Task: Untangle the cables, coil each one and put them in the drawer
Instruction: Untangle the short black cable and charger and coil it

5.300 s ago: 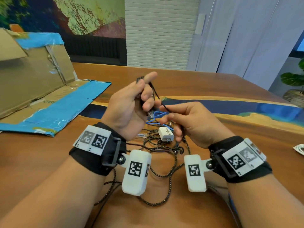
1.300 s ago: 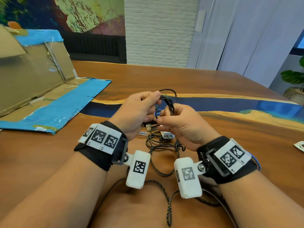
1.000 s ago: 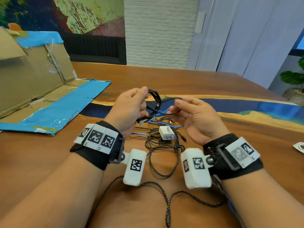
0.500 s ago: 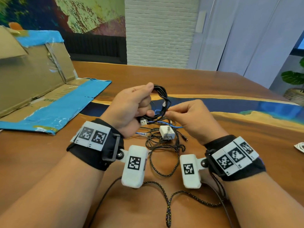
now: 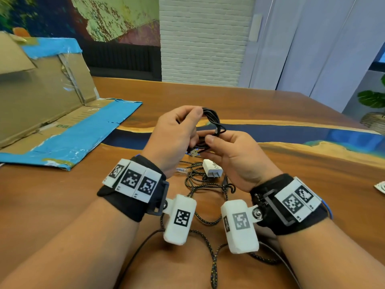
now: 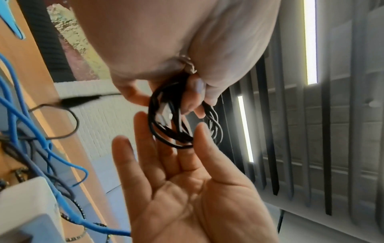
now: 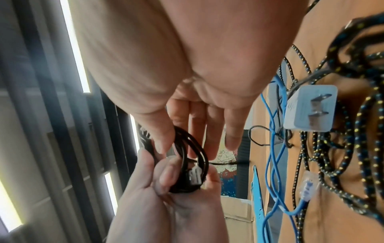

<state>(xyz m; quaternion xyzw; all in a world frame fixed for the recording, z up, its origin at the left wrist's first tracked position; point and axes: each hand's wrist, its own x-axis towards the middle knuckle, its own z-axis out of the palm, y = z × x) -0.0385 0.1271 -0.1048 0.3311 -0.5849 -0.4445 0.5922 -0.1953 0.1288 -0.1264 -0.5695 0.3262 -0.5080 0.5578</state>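
Cables, assorted, on a wooden table (image 5: 302, 176) with a blue band running across it. One black cable (image 5: 213, 126), wound into a small coil, is held up above the table between both hands: the left hand (image 5: 175, 138) has fingers and thumb curled round the coil's top and near side, and the right hand (image 5: 235, 155) pinches its lower right part between thumb and fingers, the remaining fingers loosely extended. A metal plug (image 5: 194, 152) of this cable sticks out below the left hand. Directly beneath the hands lies the rest of the tangle: a braided black cable (image 5: 208, 184) with yellow and blue flecks, looping toward the near edge of the table; a thin blue cable (image 7: 274, 148) with a clear plug (image 5: 182, 170) at its end; and a white charger (image 5: 212, 168) with two prongs, lying among the loops. The hands and wrist straps cover part of this pile in the head view. To the left, well apart from the tangle, an opened cardboard box (image 5: 41, 97) edged with blue tape rests on the table, one flap lying flat. Behind the table: a white brick wall (image 5: 200, 38), a painted mural (image 5: 104, 19), pale curtains (image 5: 312, 44). At far right, a potted plant (image 5: 374, 105).
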